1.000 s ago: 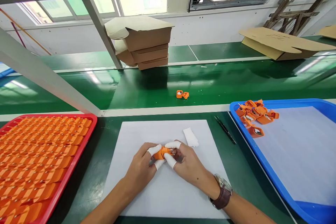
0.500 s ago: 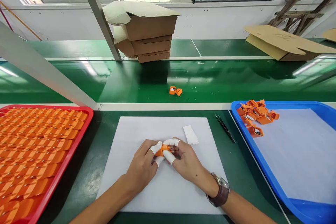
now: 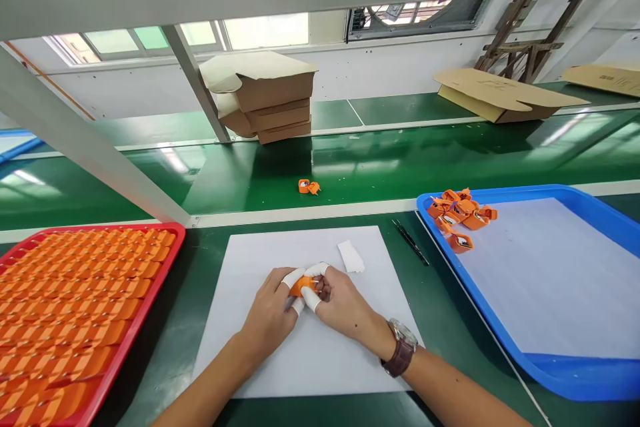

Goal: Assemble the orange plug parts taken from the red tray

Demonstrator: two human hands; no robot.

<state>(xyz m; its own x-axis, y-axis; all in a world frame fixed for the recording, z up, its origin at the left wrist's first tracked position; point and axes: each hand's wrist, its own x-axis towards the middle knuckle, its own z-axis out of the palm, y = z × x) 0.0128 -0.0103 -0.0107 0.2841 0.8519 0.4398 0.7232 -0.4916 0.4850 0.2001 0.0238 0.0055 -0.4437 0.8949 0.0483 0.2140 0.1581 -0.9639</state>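
Both my hands meet over a white sheet (image 3: 350, 360), pinching one small orange plastic part (image 3: 301, 285) between them. My left hand (image 3: 274, 303) grips its left side with thumb and forefinger. From the right, my right hand (image 3: 340, 297) closes thumb and forefinger on the same part, and thin metal prongs show by its curled fingers. White finger cots cover the thumb and forefinger tips of each hand. Most of the part is hidden by the fingers. A small white slip (image 3: 351, 257) lies on the sheet just beyond my right hand.
To the left, a red tray (image 3: 173, 240) holds rows of orange parts. A blue tray (image 3: 500, 340) at right carries several orange pieces (image 3: 463, 209) in its far left corner. Black tweezers (image 3: 411, 243) lie between sheet and tray. Farther back are two orange pieces (image 3: 309, 187) and stacked cardboard boxes (image 3: 275, 97).
The camera view has tilted up and turned slightly, bringing an overhead beam into the top. Both hands keep their pinch on the orange part, with little visible movement over the sheet.
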